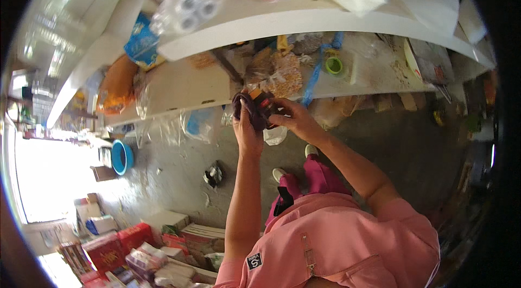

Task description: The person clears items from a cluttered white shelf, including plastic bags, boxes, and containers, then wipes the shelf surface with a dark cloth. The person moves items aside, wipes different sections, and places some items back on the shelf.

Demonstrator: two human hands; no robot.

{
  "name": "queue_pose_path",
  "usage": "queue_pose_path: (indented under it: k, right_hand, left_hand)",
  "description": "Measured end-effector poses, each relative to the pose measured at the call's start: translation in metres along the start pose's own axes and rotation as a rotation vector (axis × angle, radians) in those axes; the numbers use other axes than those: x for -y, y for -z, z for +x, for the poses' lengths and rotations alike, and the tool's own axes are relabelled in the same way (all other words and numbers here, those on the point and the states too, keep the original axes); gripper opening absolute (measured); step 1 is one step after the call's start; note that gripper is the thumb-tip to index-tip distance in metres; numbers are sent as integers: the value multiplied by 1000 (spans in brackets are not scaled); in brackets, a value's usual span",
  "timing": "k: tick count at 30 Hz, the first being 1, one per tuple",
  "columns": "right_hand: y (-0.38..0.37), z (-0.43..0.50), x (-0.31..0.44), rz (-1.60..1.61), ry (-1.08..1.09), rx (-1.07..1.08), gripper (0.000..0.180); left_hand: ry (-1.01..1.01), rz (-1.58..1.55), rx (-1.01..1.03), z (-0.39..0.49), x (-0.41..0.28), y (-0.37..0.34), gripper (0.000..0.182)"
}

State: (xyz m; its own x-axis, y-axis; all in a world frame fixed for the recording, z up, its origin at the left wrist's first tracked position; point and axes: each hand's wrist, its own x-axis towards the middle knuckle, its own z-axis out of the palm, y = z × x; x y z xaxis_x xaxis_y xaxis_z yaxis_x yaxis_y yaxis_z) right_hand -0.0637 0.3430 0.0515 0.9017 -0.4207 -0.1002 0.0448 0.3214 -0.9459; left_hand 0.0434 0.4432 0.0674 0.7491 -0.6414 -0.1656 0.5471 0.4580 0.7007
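My left hand point(247, 135) grips a bunched dark purple cloth point(253, 114). That cloth is pressed against the side of a small dark container point(264, 104) with an orange and red label. It may be a bottle or a jar; blur hides its exact shape. From the other side, my right hand point(301, 122) holds the container between thumb and fingers. Both hands are close together in front of the lower shelf point(195, 84). Just beyond them on that shelf lies a clear plastic bag of orange-yellow grains point(287, 72).
Overhanging the lower shelf is the upper shelf's white edge point(285, 23). A green cup point(333, 65) and a blue strap point(314, 78) lie right of the grain bag. A blue basin point(121, 157), a crumpled bag point(213, 175) and red boxes point(134, 237) are on the floor side.
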Motion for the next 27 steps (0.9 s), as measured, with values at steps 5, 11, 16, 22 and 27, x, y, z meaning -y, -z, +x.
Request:
queue_pose_path:
  k: [5, 11, 16, 22, 27]
  right_hand:
    - [-14, 7, 9, 305, -94, 149, 51]
    - [-19, 21, 8, -137, 11, 31, 42]
    - [-24, 30, 1, -577, 238, 29, 47]
    - [-18, 43, 9, -295, -55, 211, 49]
    - [6, 132, 4, -269, 5, 46, 44]
  left_hand:
    - [-51, -190, 119, -10, -6, 19, 47]
    - [-119, -220, 113, -16, -5, 27, 53]
    - [-81, -214, -16, -16, 1, 34, 53]
    - [-122, 70, -226, -9, 9, 47, 39]
    - [-147, 108, -433, -10, 24, 61, 35]
